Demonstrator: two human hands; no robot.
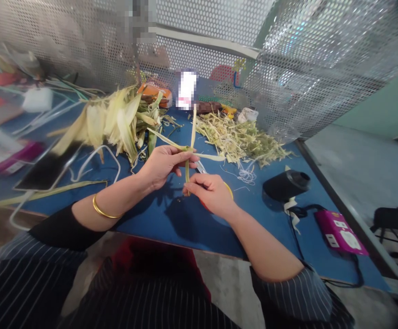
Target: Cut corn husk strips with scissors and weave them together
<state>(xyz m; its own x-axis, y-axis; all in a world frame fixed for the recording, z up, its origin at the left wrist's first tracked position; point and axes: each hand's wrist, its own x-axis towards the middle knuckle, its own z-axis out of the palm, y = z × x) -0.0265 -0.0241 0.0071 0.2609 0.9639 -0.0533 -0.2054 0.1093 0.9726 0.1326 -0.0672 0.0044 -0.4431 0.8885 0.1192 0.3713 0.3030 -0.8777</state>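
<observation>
Pinched in the fingers of my left hand (164, 165) is the crossing of several narrow corn husk strips (194, 130), whose ends spread up, left, right and down. My right hand (212, 193) is closed on the strip end that points down toward me. A pair of scissors (201, 167) shows partly behind my right hand, with the metal near the hinge and bits of the yellow and red handles visible. Whether they lie on the table or touch the hand, I cannot tell.
Behind my left hand lies a heap of wide corn husks (113, 119); shredded husk (240, 137) and white string (246, 173) are farther right. A black cylinder (284, 185) and purple package (341, 232) sit on the blue table (151, 217). Perforated metal mesh (206, 20) stands behind.
</observation>
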